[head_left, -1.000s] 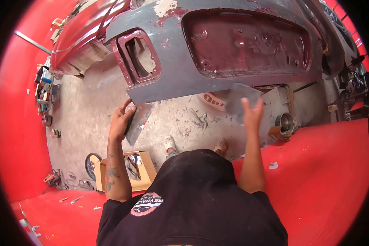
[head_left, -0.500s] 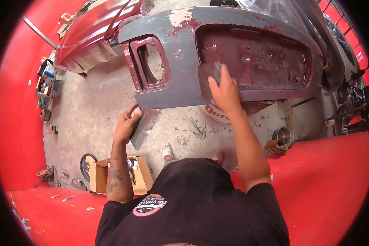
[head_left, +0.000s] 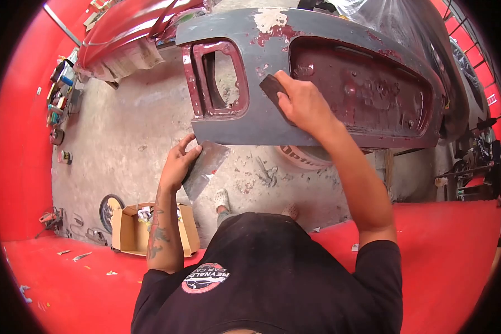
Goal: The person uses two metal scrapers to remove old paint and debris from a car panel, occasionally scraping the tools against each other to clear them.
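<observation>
A car trunk lid (head_left: pixel 267 119) with patchy grey primer lies in front of me, showing dark red paint in its recess and around its left opening. My right hand (head_left: pixel 306 104) grips a dark sanding block (head_left: pixel 274 93) against the grey strip between that opening and the recess. Below the lid's lower left corner, my left hand (head_left: pixel 178 161) pinches a thin, shiny grey sheet (head_left: pixel 206 167), which hangs at a slant with its upper end close to the lid's edge.
A round container lettered "Opti" (head_left: pixel 303 156) stands under the lid. An open cardboard box (head_left: pixel 129 234) sits on the floor at lower left. A red car panel (head_left: pixel 128 36) lies at upper left, and plastic sheeting (head_left: pixel 389 25) covers something at upper right.
My right hand has moved the block up and left across the grey strip, and its tilt has changed. My left hand keeps its hold on the sheet. The view has shifted slightly.
</observation>
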`<state>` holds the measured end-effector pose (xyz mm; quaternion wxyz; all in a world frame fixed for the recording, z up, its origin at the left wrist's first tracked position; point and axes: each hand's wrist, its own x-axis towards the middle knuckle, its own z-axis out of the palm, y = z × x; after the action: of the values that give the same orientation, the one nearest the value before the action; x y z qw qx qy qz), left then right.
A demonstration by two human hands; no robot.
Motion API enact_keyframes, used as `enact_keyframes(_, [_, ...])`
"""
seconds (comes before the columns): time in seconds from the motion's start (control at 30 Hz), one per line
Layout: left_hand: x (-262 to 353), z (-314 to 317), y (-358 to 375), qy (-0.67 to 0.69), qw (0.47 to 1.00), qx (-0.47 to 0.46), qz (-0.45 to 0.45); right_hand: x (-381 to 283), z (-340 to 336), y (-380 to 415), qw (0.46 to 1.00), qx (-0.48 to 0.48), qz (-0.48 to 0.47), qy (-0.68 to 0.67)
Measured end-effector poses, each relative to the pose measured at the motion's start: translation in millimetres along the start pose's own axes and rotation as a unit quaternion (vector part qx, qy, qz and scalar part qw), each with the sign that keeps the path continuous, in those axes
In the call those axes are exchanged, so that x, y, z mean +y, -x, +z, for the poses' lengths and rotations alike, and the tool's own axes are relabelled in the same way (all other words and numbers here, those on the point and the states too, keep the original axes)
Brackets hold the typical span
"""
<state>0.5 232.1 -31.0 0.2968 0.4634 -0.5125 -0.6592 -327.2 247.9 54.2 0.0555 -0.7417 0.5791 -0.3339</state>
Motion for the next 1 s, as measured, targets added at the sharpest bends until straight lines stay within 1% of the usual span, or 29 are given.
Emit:
enact_keyframes(0.07, [-1, -1, 0, 0.006, 1.0, -0.007, -0.005, -1, -19, -6, 1.0, -0.004, 0.001, 0.014])
enact_keyframes(0.13, [-2, -1, -1, -0.004, 1.0, -0.004, -0.002, -10, -43, -18, 0.989, -0.005, 0.14, -0.056])
enact_keyframes(0.17, [-1, 0, -1, -0.003, 1.0, -0.003, -0.001, 4, -22, -14, 0.999, 0.02, 0.026, -0.031])
enact_keyframes(0.2, [2, 1, 1, -0.002, 1.0, -0.003, -0.004, 10, 2, -2, 0.998, -0.049, 0.008, -0.041])
enact_keyframes(0.27, [6, 2, -1, -0.002, 1.0, -0.007, -0.003, -7, 21, 15, 0.975, -0.214, 0.051, -0.021])
enact_keyframes(0.3, [3, 1, 0, -0.009, 1.0, -0.006, 0.004, -11, 15, 17, 0.975, -0.214, 0.052, -0.019])
enact_keyframes(0.37, [0, 2, 2, -0.015, 1.0, -0.004, 0.012, -17, -5, 16, 0.979, -0.15, 0.112, -0.075])
enact_keyframes(0.4, [1, 3, 4, -0.015, 1.0, 0.004, 0.017, -14, -10, 22, 0.98, -0.148, 0.114, -0.074])
enact_keyframes(0.47, [1, 5, 3, -0.014, 0.999, 0.005, 0.029, -3, -27, 38, 0.973, -0.061, 0.167, -0.145])
enact_keyframes(0.5, [-2, 2, 2, -0.023, 0.999, 0.011, 0.024, 10, -22, 56, 0.963, -0.035, 0.164, -0.212])
enact_keyframes(0.53, [-3, 1, 2, -0.032, 0.999, 0.016, 0.019, 17, -19, 72, 0.964, -0.029, 0.166, -0.206])
enact_keyframes(0.6, [0, 2, 3, -0.034, 0.999, -0.005, 0.019, 24, -20, 106, 0.907, 0.01, 0.238, -0.346])
enact_keyframes(0.63, [-2, 1, 2, -0.029, 1.0, 0.003, 0.011, 26, -23, 123, 0.908, 0.021, 0.239, -0.343])
enact_keyframes(0.67, [-2, 1, 1, -0.024, 1.0, 0.011, 0.003, 29, -28, 141, 0.863, 0.105, 0.284, -0.405])
enact_keyframes(0.7, [0, 1, 2, -0.03, 1.0, 0.001, 0.008, 34, -34, 160, 0.804, 0.187, 0.323, -0.463])
enact_keyframes(0.77, [4, 4, 3, -0.014, 1.0, 0.015, -0.003, 62, -49, 208, 0.739, 0.294, 0.349, -0.496])
enact_keyframes(0.8, [5, 4, 2, -0.019, 1.0, 0.007, 0.001, 74, -56, 230, 0.699, 0.395, 0.402, -0.441])
enact_keyframes(0.83, [5, 4, 1, -0.015, 1.0, 0.02, -0.001, 85, -65, 251, 0.646, 0.488, 0.448, -0.38])
enact_keyframes(0.9, [1, 7, 0, 0.001, 0.998, 0.06, 0.009, 106, -89, 296, 0.613, 0.529, 0.39, -0.438])
enact_keyframes(0.93, [-1, 12, -2, 0.013, 0.996, 0.084, 0.022, 113, -100, 316, 0.639, 0.537, 0.378, -0.4])
enact_keyframes(1.0, [2, 25, -3, 0.034, 0.989, 0.134, 0.052, 117, -121, 343, 0.627, 0.541, 0.299, -0.474])
